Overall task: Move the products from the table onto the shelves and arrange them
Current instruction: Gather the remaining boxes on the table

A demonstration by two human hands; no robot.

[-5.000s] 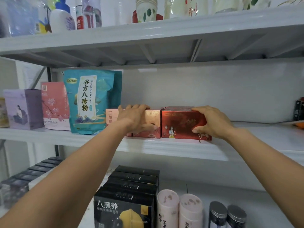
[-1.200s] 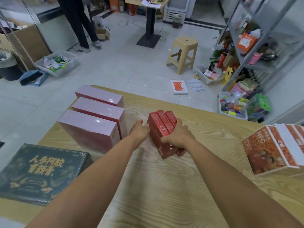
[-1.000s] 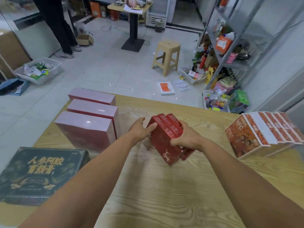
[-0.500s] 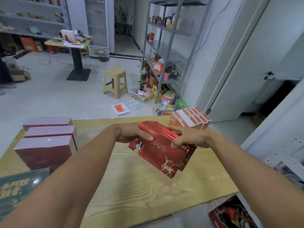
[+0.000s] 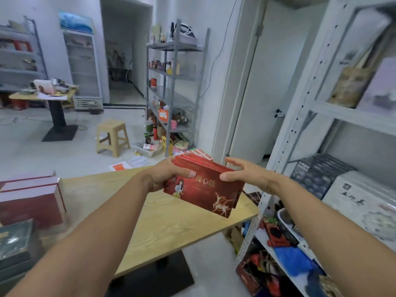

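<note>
Lifted off the worktop [image 5: 171, 228] since 1.2 s ago: red boxes [image 5: 205, 189], now in air over its right edge, near the shelves [image 5: 300, 116]. Grip: left hand [image 5: 167, 174] curls round the left end, right hand [image 5: 248, 174] pinches the right end, fingers partly spread.

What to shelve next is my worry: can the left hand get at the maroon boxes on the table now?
Probably not: the left hand and right hand both hold the red boxes. The way to the maroon boxes looks free once it lets go.
</note>
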